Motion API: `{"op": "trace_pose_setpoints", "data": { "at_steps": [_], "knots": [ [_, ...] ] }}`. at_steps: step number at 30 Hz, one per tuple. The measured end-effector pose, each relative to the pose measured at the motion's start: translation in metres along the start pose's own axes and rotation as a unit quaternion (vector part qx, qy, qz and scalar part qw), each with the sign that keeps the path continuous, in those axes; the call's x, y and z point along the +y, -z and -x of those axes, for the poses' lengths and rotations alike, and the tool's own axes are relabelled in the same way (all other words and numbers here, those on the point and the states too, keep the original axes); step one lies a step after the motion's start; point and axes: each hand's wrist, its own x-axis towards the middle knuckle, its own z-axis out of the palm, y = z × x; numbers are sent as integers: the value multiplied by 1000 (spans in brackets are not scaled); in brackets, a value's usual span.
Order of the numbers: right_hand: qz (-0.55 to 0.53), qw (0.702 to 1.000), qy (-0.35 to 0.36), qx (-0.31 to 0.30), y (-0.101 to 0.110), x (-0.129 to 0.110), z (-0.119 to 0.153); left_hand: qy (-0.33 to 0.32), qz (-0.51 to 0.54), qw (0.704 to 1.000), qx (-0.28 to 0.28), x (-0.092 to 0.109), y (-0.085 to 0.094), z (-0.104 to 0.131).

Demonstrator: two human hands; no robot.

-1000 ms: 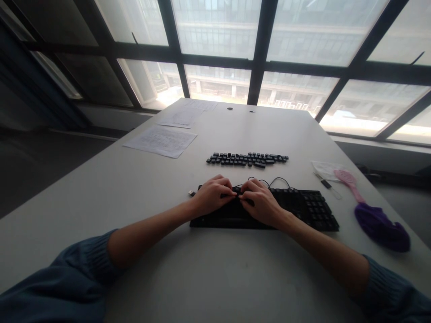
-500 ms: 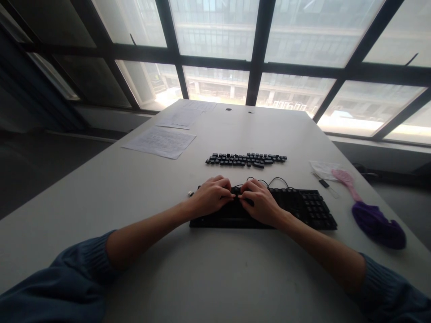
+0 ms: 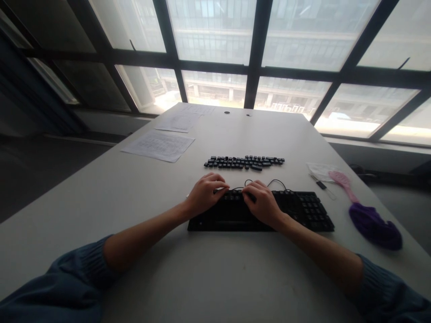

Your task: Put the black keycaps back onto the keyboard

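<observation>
A black keyboard (image 3: 232,215) lies crosswise in front of me. Its number pad at the right has keycaps, while much of the left and middle shows as bare black. My left hand (image 3: 206,194) hovers over the keyboard's upper left part, thumb and fingertips drawn together; whatever they pinch is too small to make out. Over the middle, my right hand (image 3: 262,202) has its fingers curled at the top key row, the fingertips' contents hidden. Beyond the keyboard, several loose black keycaps (image 3: 235,162) lie in rough rows. A thin black cable (image 3: 278,181) loops behind the keyboard.
Printed sheets (image 3: 160,145) lie at the far left of the white table (image 3: 215,273). To the right are a pink-handled brush (image 3: 346,186) with a purple cloth (image 3: 373,224), a small wire tool (image 3: 321,185) and a clear plastic bag (image 3: 318,170). Windows stand behind the table.
My left hand has lifted and moved slightly left and back, away from the right hand, uncovering some keys in the top row. My right hand stays almost in place.
</observation>
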Motion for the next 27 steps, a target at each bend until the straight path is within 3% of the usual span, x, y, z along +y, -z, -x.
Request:
{"op": "trace_pose_setpoints", "data": {
  "at_steps": [9, 12, 15, 18, 22, 27],
  "knots": [
    [29, 999, -35, -3, 27, -4, -14, 37, 2, 999, -11, -11, 13, -11],
    [62, 997, -50, 3, 40, 8, -27, 46, -6, 999, -23, -17, 18, -30],
    [105, 993, -56, 4, 51, 31, -51, 54, -17, 998, -39, -27, 16, -62],
    [162, 983, -89, -10, 53, 61, -83, 67, -15, 994, -80, -39, 3, -104],
    [232, 962, -123, -79, 42, 100, -122, 125, -44, 981, -139, -53, -26, -154],
    [249, 954, -110, -126, 23, 130, -145, 141, -69, 974, -161, -68, -62, -182]
  ]
}}
